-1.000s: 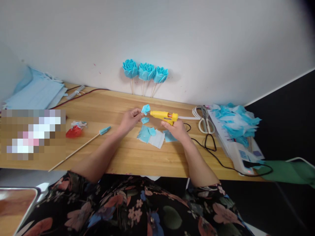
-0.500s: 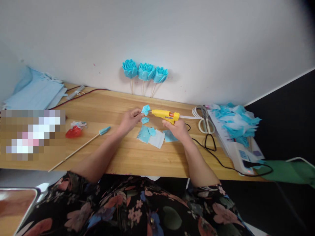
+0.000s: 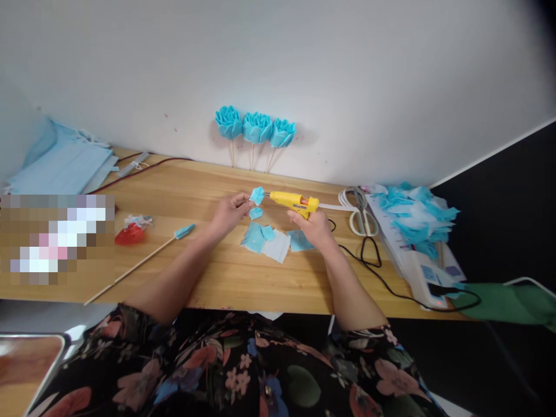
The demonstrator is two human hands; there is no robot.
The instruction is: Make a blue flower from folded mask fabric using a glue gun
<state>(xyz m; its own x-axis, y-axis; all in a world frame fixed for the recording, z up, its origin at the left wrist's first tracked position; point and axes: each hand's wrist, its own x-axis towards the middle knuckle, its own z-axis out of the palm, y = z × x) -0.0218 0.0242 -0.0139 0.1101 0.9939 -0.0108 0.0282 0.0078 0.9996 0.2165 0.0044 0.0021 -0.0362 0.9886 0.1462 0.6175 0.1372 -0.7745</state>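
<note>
Between its fingertips, my left hand (image 3: pixel 231 213) pinches a small blue petal piece (image 3: pixel 257 196) above the table. My right hand (image 3: pixel 313 225) is wrapped round the handle of a yellow glue gun (image 3: pixel 290 200). The gun points left, its metal nozzle at the right edge of the petal piece. Just under the held piece is another small blue piece (image 3: pixel 256 214). Nearer me lie a blue square (image 3: pixel 253 238), a white square (image 3: pixel 277 247) and a further blue square (image 3: pixel 299 240), partly behind my right hand.
Three blue flowers (image 3: pixel 257 127) on sticks lean against the wall. A blue-tipped stick (image 3: pixel 145 263) and red item (image 3: pixel 130 233) lie left. Masks (image 3: pixel 61 162) are stacked far left. Scissors (image 3: pixel 364 221), a black cable (image 3: pixel 382 282), blue scraps (image 3: pixel 417 214) and a power strip (image 3: pixel 426 281) are right.
The petal piece in my left hand has turned slightly and looks more folded. The glue gun has shifted a little to the right, its nozzle further from the piece's middle.
</note>
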